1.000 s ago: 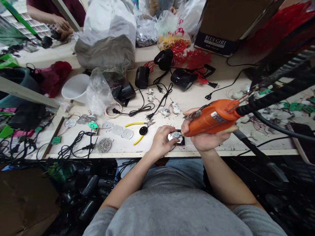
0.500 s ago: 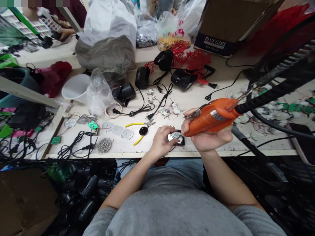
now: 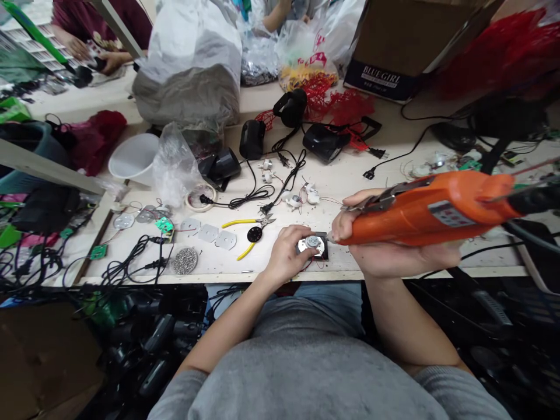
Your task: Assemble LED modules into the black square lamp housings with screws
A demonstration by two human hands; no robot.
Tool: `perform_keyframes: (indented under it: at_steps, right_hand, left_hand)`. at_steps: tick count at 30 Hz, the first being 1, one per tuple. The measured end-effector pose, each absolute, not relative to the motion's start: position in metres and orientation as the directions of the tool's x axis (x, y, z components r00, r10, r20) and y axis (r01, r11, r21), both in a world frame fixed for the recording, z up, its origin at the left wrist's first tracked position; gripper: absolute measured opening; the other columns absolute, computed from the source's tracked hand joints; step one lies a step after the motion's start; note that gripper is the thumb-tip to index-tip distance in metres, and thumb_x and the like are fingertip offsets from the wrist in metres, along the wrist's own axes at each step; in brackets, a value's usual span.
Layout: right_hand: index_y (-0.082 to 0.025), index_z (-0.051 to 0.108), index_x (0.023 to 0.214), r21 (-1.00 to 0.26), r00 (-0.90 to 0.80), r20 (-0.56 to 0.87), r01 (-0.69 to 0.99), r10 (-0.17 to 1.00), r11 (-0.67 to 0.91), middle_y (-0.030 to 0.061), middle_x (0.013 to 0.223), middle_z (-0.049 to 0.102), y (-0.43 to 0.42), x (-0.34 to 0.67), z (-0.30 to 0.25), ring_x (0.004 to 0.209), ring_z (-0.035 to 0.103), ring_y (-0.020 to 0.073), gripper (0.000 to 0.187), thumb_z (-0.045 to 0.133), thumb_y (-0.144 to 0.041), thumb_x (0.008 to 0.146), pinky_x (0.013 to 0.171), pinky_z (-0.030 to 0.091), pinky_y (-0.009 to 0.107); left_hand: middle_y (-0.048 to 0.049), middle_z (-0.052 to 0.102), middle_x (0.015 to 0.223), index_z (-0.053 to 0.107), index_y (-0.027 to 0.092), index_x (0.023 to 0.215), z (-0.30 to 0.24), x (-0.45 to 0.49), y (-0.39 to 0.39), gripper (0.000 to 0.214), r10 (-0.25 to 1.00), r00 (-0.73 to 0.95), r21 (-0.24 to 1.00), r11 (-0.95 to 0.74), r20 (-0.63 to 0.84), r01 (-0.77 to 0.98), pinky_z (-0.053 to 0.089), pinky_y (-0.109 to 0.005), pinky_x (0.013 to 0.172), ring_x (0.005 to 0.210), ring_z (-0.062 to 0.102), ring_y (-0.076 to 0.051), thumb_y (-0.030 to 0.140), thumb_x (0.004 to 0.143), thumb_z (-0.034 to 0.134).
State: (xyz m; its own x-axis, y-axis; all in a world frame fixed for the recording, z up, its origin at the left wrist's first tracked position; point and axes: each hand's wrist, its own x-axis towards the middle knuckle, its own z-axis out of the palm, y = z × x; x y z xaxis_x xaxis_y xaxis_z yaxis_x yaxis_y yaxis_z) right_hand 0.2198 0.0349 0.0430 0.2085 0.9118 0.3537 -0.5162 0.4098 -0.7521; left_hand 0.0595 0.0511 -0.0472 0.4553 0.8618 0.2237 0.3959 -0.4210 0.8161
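My left hand (image 3: 286, 254) is closed on a small silver motor (image 3: 312, 242) that rests on a black block at the bench's front edge. My right hand (image 3: 389, 252) grips an orange electric screwdriver (image 3: 431, 209), held nearly level and close to the camera. Its tip points left and hovers just right of the motor. A black cable runs off the tool's back end to the right.
Yellow-handled cutters (image 3: 246, 231), a black disc, silver plates (image 3: 209, 232) and a dish of screws (image 3: 185, 260) lie left of my hands. Black cords, black housings (image 3: 326, 140), white bowl (image 3: 130, 154), plastic bags, red plastic parts sit farther back. Another person's hands (image 3: 107, 58) work far left.
The orange screwdriver has lifted off the motor and pulled right and toward the camera, tilting flatter. My left hand has stayed on the motor.
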Motion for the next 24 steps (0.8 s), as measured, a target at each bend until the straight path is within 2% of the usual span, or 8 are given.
perform_keyframes:
  at_steps: [3,7,9,14,20,24]
  right_hand:
    - [-0.033,0.072,0.101,-0.748,0.213,0.383,-0.499,0.899,0.438,0.0059,0.092,0.074,0.035,0.219,0.043,0.048,0.059,0.0215,0.051,0.057,-0.076,0.077,0.039,0.042,0.037]
    - [-0.026,0.074,0.095,-0.815,0.102,0.341,-0.463,0.935,0.348,0.0053,0.067,0.068,0.039,0.222,0.038,0.045,0.055,0.0225,0.063,0.056,-0.082,0.071,0.040,0.042,0.039]
    - [-0.024,0.074,0.094,-0.838,0.071,0.325,-0.440,0.943,0.322,0.0048,0.061,0.065,0.041,0.224,0.034,0.045,0.055,0.0236,0.068,0.056,-0.085,0.069,0.041,0.043,0.040]
    - [-0.028,0.073,0.093,-0.819,0.140,0.331,-0.449,0.933,0.357,0.0061,0.079,0.070,0.042,0.225,0.025,0.047,0.057,0.0236,0.057,0.057,-0.079,0.073,0.039,0.042,0.040]
    - [-0.026,0.071,0.093,-0.841,0.109,0.321,-0.424,0.941,0.336,0.0046,0.063,0.065,0.039,0.225,0.032,0.044,0.054,0.0237,0.061,0.052,-0.081,0.072,0.040,0.041,0.038]
    - [-0.029,0.068,0.099,-0.800,0.189,0.353,-0.447,0.916,0.401,0.0056,0.077,0.070,0.030,0.225,0.044,0.048,0.056,0.0227,0.058,0.057,-0.079,0.071,0.045,0.044,0.040]
  left_hand:
    - [-0.0072,0.073,0.113,0.070,0.022,0.110,-0.048,0.060,0.051,0.031,0.861,0.453,0.820,-0.422,0.229,0.387,0.051,-0.042,0.100,0.112,0.065,-0.024,0.023,0.081,0.080]
    - [-0.0071,0.073,0.112,0.070,0.023,0.110,-0.048,0.060,0.050,0.031,0.868,0.446,0.825,-0.408,0.217,0.392,0.051,-0.044,0.100,0.111,0.066,-0.025,0.023,0.080,0.080]
    - [-0.0072,0.073,0.112,0.070,0.023,0.110,-0.047,0.060,0.050,0.031,0.866,0.450,0.826,-0.410,0.218,0.388,0.051,-0.044,0.101,0.112,0.065,-0.025,0.024,0.080,0.080]
    - [-0.0077,0.073,0.113,0.070,0.022,0.110,-0.046,0.059,0.051,0.031,0.859,0.458,0.823,-0.421,0.227,0.382,0.051,-0.043,0.101,0.111,0.066,-0.024,0.023,0.080,0.080]
    - [-0.0072,0.073,0.112,0.070,0.022,0.110,-0.046,0.059,0.050,0.031,0.863,0.455,0.824,-0.413,0.219,0.388,0.052,-0.042,0.100,0.111,0.066,-0.024,0.023,0.081,0.080]
    - [-0.0074,0.073,0.114,0.071,0.023,0.111,-0.047,0.060,0.051,0.032,0.864,0.454,0.826,-0.410,0.216,0.387,0.051,-0.044,0.102,0.114,0.065,-0.025,0.022,0.080,0.079]
